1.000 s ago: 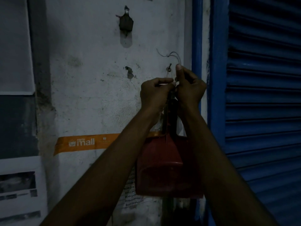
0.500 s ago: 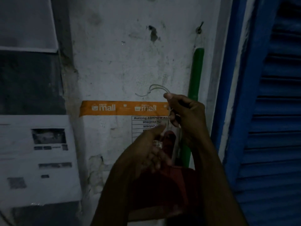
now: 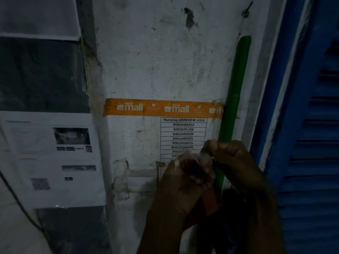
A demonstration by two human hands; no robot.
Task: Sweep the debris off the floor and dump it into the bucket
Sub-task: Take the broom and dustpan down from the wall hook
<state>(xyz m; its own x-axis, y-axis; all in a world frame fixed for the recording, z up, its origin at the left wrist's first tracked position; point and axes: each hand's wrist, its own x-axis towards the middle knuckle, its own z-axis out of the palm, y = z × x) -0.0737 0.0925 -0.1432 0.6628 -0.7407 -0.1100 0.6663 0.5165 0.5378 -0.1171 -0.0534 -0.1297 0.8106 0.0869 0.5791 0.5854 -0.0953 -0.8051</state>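
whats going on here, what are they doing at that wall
A person stands at a wall in dim light with both hands on a red dustpan. The left hand grips the top of its handle, and the right hand pinches at the same spot; blur hides exactly what it pinches. A green pole seems to hang from a nail just behind. No sweeping is under way, and neither floor nor bucket is in view.

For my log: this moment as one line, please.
left hand: grips dustpan | right hand: near it, hold blurred | green stick: on wall
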